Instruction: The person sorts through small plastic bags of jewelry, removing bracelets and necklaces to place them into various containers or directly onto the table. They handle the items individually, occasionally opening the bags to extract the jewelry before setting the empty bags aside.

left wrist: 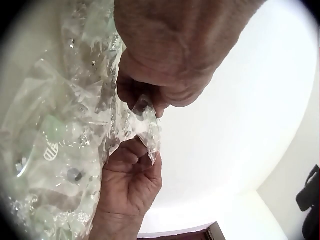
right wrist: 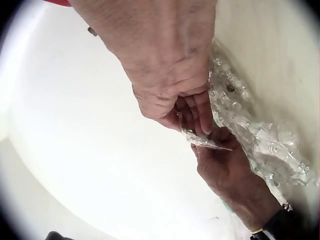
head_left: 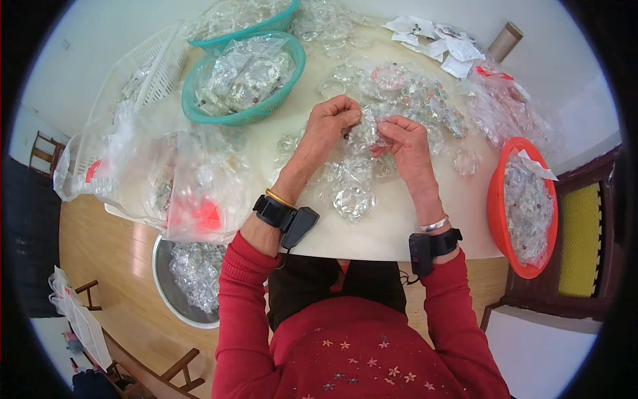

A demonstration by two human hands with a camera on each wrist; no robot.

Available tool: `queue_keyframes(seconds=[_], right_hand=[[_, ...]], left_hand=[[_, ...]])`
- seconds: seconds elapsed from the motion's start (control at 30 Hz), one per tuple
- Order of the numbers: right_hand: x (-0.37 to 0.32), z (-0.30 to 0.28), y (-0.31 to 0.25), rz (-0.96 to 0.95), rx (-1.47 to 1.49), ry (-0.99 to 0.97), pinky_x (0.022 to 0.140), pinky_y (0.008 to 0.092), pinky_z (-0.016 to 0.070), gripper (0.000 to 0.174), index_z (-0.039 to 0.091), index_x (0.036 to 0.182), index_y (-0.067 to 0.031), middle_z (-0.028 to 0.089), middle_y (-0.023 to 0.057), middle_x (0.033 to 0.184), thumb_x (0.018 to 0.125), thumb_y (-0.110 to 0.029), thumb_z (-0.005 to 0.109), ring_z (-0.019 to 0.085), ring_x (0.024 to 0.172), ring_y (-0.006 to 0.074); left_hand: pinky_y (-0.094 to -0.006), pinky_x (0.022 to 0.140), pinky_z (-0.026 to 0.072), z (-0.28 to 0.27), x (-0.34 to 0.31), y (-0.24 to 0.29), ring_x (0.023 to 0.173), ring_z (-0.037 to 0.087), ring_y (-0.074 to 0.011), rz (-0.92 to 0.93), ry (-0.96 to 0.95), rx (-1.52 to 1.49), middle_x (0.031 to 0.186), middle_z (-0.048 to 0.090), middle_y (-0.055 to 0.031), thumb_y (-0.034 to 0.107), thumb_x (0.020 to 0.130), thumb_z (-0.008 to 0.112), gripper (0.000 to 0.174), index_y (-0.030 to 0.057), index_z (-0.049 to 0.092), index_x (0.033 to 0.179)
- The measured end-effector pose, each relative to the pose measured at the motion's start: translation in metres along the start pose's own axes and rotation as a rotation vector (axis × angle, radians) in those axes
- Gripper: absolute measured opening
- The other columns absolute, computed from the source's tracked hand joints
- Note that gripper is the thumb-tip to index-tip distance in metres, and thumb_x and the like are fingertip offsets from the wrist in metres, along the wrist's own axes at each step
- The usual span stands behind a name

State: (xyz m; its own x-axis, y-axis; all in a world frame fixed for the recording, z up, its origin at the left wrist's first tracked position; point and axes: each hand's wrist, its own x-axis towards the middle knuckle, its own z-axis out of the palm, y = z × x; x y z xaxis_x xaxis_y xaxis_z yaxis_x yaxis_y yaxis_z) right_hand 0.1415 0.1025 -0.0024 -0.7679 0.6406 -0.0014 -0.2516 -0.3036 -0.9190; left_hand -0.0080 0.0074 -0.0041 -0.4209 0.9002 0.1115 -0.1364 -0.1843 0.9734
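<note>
Between both hands is a small clear plastic bag (head_left: 364, 135), held up over the table. My left hand (head_left: 325, 130) pinches its left side between thumb and fingers; a dark round bit shows by those fingertips in the left wrist view. My right hand (head_left: 411, 149) pinches the other side, and the bag's thin crinkled edge (right wrist: 205, 142) juts out beneath its fingers in the right wrist view. Below the hands lies a loose pile of clear bags (head_left: 352, 196) with beaded rings inside. Farther back, bagged bracelets with coloured beads (head_left: 435, 106) spread over the table.
Green baskets (head_left: 193, 110) full of bags stand at back left, beside a white crate (head_left: 163, 63) and large plastic bags (head_left: 206, 173). A red basket (head_left: 497, 226) sits at the right edge. White packets (head_left: 458, 50) lie at the back. A metal basin (head_left: 161, 282) is below the table, left.
</note>
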Motion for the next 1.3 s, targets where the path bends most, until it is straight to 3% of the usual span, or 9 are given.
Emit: queue_keyframes(seconds=[0.4, 0.5, 0.67, 0.93, 1.03, 1.3], right_hand=[[0.000, 0.006, 0.000, 0.016, -0.080, -0.016, 0.054, 0.0277, 0.0523, 0.019, 0.061, 0.094, 0.0006, 0.060, 0.0030, 0.071, 0.078, -0.008, 0.061, 0.061, 0.060, 0.0143], [0.000, 0.005, 0.001, 0.005, -0.117, 0.008, 0.053, 0.0274, 0.0525, 0.013, 0.060, 0.085, 0.0003, 0.057, 0.0030, 0.066, 0.076, -0.009, 0.063, 0.059, 0.057, 0.0127], [-0.001, 0.007, 0.000, 0.026, -0.136, 0.034, 0.052, 0.0267, 0.0521, 0.011, 0.060, 0.081, -0.0009, 0.055, 0.0012, 0.064, 0.075, -0.009, 0.064, 0.056, 0.054, 0.0105], [-0.001, 0.007, 0.004, -0.005, -0.171, 0.085, 0.051, 0.0274, 0.0508, 0.019, 0.062, 0.094, -0.0008, 0.057, 0.0002, 0.071, 0.078, -0.009, 0.061, 0.055, 0.059, 0.0083], [-0.001, 0.009, 0.000, 0.020, 0.082, 0.028, 0.053, 0.0289, 0.0523, 0.026, 0.060, 0.102, 0.0004, 0.058, 0.0005, 0.074, 0.078, -0.006, 0.058, 0.056, 0.063, 0.0093], [0.000, 0.007, 0.004, 0.006, -0.080, -0.001, 0.058, 0.0303, 0.0544, 0.030, 0.058, 0.106, 0.0013, 0.059, 0.0020, 0.075, 0.076, -0.002, 0.056, 0.057, 0.064, 0.0106]], left_hand=[[-0.0196, 0.058, 0.0353, -0.001, 0.001, -0.001, 0.064, 0.046, -0.0044, -0.008, 0.077, 0.099, 0.071, 0.055, 0.0041, 0.012, 0.082, 0.059, 0.008, 0.0041, 0.061, 0.083], [-0.0195, 0.057, 0.0353, 0.001, 0.000, -0.001, 0.063, 0.045, -0.0041, 0.026, 0.045, 0.120, 0.071, 0.055, 0.0044, 0.011, 0.082, 0.059, 0.008, 0.0038, 0.061, 0.083], [-0.0193, 0.057, 0.0350, 0.005, -0.001, -0.002, 0.063, 0.044, -0.0039, 0.044, 0.034, 0.150, 0.071, 0.054, 0.0051, 0.011, 0.082, 0.059, 0.008, 0.0036, 0.061, 0.083], [-0.0193, 0.058, 0.0356, 0.008, 0.000, -0.004, 0.064, 0.045, -0.0040, 0.047, -0.005, 0.154, 0.072, 0.054, 0.0050, 0.010, 0.083, 0.058, 0.007, 0.0036, 0.061, 0.084], [-0.0191, 0.058, 0.0357, 0.009, -0.002, 0.001, 0.065, 0.045, -0.0040, 0.022, 0.056, 0.088, 0.072, 0.053, 0.0050, 0.010, 0.083, 0.057, 0.007, 0.0034, 0.061, 0.084], [-0.0189, 0.058, 0.0351, 0.005, 0.000, -0.003, 0.065, 0.045, -0.0039, 0.026, 0.064, 0.116, 0.071, 0.053, 0.0053, 0.010, 0.084, 0.057, 0.008, 0.0035, 0.061, 0.085]])
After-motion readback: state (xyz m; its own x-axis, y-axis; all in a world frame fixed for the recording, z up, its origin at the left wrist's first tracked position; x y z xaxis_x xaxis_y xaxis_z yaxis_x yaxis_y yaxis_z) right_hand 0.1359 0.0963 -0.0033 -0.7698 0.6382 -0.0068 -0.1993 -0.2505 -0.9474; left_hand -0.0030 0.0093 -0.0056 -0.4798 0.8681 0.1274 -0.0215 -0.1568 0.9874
